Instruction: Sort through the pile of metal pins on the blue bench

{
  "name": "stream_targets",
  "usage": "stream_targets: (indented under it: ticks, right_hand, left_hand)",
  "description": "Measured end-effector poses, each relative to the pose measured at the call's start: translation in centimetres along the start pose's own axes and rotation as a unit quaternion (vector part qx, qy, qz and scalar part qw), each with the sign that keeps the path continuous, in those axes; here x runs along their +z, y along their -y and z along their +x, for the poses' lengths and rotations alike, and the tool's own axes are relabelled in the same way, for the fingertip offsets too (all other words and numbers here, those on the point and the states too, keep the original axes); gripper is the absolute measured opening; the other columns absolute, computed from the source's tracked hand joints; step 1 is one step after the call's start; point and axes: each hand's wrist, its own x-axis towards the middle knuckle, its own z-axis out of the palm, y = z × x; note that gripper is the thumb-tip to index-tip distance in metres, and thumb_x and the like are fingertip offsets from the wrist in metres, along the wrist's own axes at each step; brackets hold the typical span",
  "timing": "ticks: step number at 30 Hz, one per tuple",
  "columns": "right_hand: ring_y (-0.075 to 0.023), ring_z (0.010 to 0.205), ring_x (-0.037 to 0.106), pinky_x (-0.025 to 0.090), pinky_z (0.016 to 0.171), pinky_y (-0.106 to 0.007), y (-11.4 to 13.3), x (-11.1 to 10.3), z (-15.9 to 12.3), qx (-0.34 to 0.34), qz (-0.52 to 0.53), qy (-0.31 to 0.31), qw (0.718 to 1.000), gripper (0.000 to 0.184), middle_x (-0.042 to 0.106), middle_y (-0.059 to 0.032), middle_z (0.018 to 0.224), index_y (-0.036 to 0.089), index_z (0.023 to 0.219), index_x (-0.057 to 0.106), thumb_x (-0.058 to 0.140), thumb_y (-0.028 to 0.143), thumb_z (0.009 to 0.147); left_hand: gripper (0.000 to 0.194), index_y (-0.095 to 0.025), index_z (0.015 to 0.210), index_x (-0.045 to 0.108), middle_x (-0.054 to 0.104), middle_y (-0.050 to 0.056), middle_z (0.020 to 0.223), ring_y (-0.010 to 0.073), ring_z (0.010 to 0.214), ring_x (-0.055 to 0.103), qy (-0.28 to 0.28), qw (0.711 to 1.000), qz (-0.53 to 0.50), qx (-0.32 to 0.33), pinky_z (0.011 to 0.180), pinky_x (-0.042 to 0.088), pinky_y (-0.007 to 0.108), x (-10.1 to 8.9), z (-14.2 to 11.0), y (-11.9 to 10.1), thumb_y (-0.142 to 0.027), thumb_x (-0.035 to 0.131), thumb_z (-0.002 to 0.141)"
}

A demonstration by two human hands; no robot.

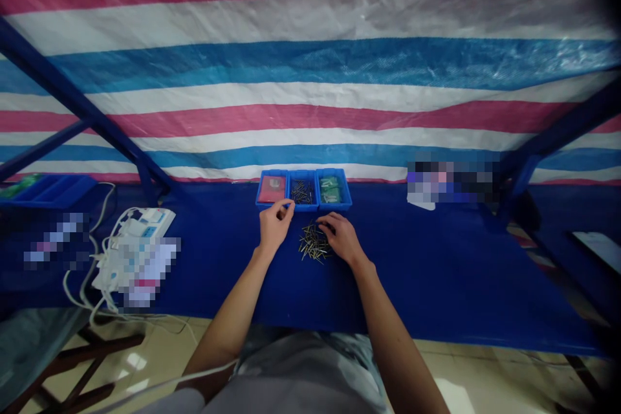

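A pile of thin metal screws or nails [314, 244] lies on the blue table. My right hand [340, 236] is at the pile's right edge, thumb and fingertips drawn together; whatever is between them is too small to make out. My left hand [276, 225] is just in front of the blue bins, its thumb and forefinger pinched, and I cannot tell what they hold. Behind the hands stand three joined blue bins. The left bin [259, 195] has something red in it, the middle bin [304, 207] dark screws or nails, the right bin [346, 197] green material with pale pieces.
On the left lies a white power strip [150, 223] with tangled cables, beside blurred items. Another blue tray [58, 193] stands farther left. At the back right is a blurred cluster with a white piece [421, 200]. A striped sheet [310, 90] hangs behind, between blue frame bars [72, 87].
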Motion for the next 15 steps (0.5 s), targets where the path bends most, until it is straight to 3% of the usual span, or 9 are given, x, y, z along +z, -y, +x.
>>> stream_targets:
  ticks: [6,15]
  right_hand:
    - [-0.0203,0.094,0.062,0.042,0.085,-0.033,0.2,0.3,0.0,0.009,-0.041,0.024,0.999,0.022,0.069,-0.0045,0.099,0.027,0.102,0.074,0.058,0.016,0.093]
    - [-0.0186,0.087,0.063,0.039,0.082,-0.033,0.0,0.3,0.1,0.015,-0.037,0.022,0.999,0.013,0.068,-0.0028,0.096,0.024,0.090,0.073,0.063,0.016,0.090]
  left_hand:
    - [0.026,-0.017,0.096,0.073,0.056,-0.005,0.054,0.0075,0.048,0.048,0.104,0.993,0.000,0.048,0.057,0.039,0.018,0.7,-2.2,1.0,-0.037,0.058,0.093]
    - [0.026,-0.018,0.100,0.071,0.058,-0.004,0.055,0.0102,0.053,0.059,0.096,0.995,-0.016,0.014,0.059,0.042,0.019,0.5,-1.9,1.1,-0.039,0.055,0.095]
